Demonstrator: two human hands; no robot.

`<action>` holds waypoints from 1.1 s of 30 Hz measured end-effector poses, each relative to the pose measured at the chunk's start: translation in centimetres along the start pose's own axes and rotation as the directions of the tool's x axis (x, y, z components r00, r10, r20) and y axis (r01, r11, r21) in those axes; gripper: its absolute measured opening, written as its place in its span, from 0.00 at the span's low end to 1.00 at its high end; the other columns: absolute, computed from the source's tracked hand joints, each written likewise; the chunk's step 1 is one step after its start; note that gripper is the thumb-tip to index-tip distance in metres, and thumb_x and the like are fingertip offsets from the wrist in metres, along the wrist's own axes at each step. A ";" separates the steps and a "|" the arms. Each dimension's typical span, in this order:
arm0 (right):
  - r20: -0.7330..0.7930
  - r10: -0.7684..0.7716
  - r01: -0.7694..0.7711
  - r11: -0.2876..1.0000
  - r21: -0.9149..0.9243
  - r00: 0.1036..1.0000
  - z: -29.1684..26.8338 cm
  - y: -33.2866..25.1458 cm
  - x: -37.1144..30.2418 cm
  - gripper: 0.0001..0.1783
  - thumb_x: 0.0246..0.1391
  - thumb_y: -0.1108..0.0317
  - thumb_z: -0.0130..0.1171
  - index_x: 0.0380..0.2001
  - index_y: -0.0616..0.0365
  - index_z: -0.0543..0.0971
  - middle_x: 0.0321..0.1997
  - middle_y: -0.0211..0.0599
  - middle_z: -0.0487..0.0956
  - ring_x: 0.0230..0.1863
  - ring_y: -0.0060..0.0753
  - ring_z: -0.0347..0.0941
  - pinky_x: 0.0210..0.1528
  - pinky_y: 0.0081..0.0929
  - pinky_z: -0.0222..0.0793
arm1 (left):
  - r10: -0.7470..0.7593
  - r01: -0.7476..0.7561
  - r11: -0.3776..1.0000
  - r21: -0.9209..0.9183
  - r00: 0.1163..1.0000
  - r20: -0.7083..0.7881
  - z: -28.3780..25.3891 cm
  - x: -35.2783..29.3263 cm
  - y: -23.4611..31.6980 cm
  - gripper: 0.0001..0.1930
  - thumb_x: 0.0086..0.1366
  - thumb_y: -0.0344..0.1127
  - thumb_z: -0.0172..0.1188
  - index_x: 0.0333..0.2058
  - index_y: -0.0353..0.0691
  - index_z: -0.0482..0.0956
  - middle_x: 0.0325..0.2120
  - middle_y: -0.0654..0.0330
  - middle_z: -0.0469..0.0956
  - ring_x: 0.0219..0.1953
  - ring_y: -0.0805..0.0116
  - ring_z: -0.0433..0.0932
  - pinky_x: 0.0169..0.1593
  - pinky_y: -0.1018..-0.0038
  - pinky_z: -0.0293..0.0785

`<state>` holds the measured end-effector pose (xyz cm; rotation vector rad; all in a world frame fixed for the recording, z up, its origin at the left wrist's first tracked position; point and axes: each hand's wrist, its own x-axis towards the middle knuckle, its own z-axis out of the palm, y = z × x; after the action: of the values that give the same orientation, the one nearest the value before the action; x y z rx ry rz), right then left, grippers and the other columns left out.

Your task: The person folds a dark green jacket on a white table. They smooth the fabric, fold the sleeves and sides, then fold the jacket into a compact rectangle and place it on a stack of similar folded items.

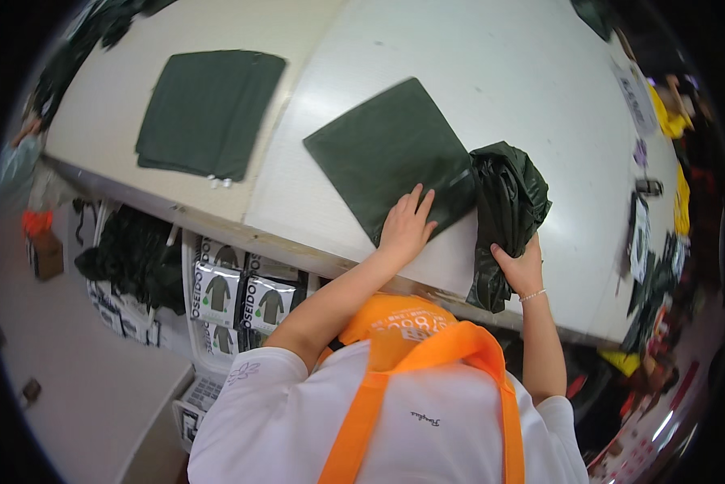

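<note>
A flat, smooth square of dark green waterproof cloth (391, 145) lies turned cornerwise on the white table (354, 60). My left hand (407, 228) rests on its near part, fingers stretched out and apart. At the square's right corner is a bundle of shiny dark green waterproof fabric (512, 189), gathered in loose folds; I cannot tell whether the two are joined. My right hand (524, 266) grips the bundle's near right side, thumb on top and the other fingers hidden beneath it. The bundle reaches toward the table's front edge.
A neat stack of folded dark green squares (209, 113) lies at the left. Below the table, a white rack (191, 274) holds packages (216, 294) picturing long green coats, beside a dark heap (133, 254). Along the right side lie a black roll (649, 187) and packets (639, 234).
</note>
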<state>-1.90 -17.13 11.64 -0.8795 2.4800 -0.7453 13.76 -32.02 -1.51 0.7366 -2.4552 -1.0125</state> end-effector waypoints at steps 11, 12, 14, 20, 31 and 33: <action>-0.109 0.027 -0.028 0.999 -0.015 0.994 -5.0 6.3 -13.3 0.34 0.36 0.70 0.68 0.50 0.64 0.68 0.48 0.45 0.74 0.50 0.41 0.71 0.53 0.31 0.64 | 0.286 -0.285 0.958 0.032 0.957 -0.039 4.4 1.3 1.1 0.05 0.53 0.36 0.63 0.27 0.43 0.79 0.25 0.63 0.72 0.31 0.61 0.72 0.33 0.67 0.68; -0.073 0.014 -0.015 1.000 -0.006 0.997 -5.2 5.8 -13.9 0.34 0.36 0.70 0.68 0.50 0.64 0.68 0.48 0.45 0.74 0.50 0.41 0.71 0.53 0.31 0.64 | 0.265 -0.264 0.964 0.030 0.964 -0.013 4.5 1.6 1.0 0.04 0.54 0.35 0.62 0.26 0.42 0.79 0.25 0.62 0.73 0.31 0.60 0.73 0.33 0.66 0.69; 0.003 -0.032 0.032 0.994 0.108 0.999 -5.1 4.7 -14.3 0.29 0.31 0.64 0.68 0.43 0.60 0.77 0.54 0.50 0.68 0.52 0.53 0.66 0.53 0.36 0.65 | 0.200 -0.203 0.978 0.058 0.978 0.053 4.3 2.5 1.0 0.03 0.54 0.34 0.61 0.26 0.43 0.77 0.26 0.62 0.74 0.33 0.59 0.74 0.34 0.67 0.70; 0.192 -0.213 0.242 0.960 -0.143 0.958 -3.2 4.5 -14.9 0.31 0.30 0.58 0.68 0.45 0.53 0.78 0.52 0.51 0.67 0.49 0.50 0.68 0.51 0.36 0.65 | 0.330 -0.333 0.942 0.049 0.942 0.066 3.8 2.0 1.0 0.07 0.52 0.37 0.63 0.25 0.43 0.76 0.25 0.63 0.73 0.32 0.60 0.72 0.33 0.66 0.69; 0.290 -0.352 0.400 0.908 -0.123 0.890 -2.9 5.0 -15.2 0.34 0.29 0.57 0.68 0.48 0.47 0.78 0.51 0.50 0.67 0.49 0.50 0.67 0.51 0.36 0.63 | 0.233 -0.233 0.972 -0.017 0.963 0.138 3.7 2.4 1.2 0.07 0.53 0.35 0.61 0.30 0.42 0.75 0.28 0.61 0.73 0.35 0.59 0.72 0.37 0.66 0.70; 0.292 -0.351 0.396 0.911 -0.113 0.890 -2.8 4.8 -15.3 0.35 0.29 0.56 0.68 0.48 0.46 0.78 0.52 0.50 0.67 0.49 0.50 0.66 0.51 0.36 0.63 | 0.344 -0.349 0.937 0.027 0.932 0.116 3.3 1.9 1.3 0.08 0.53 0.34 0.61 0.31 0.41 0.75 0.30 0.61 0.72 0.36 0.59 0.72 0.38 0.66 0.70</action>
<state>5.48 -2.75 13.88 -1.4506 2.1802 -0.4937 10.10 -30.61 -2.49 0.2473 -2.5870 -0.8788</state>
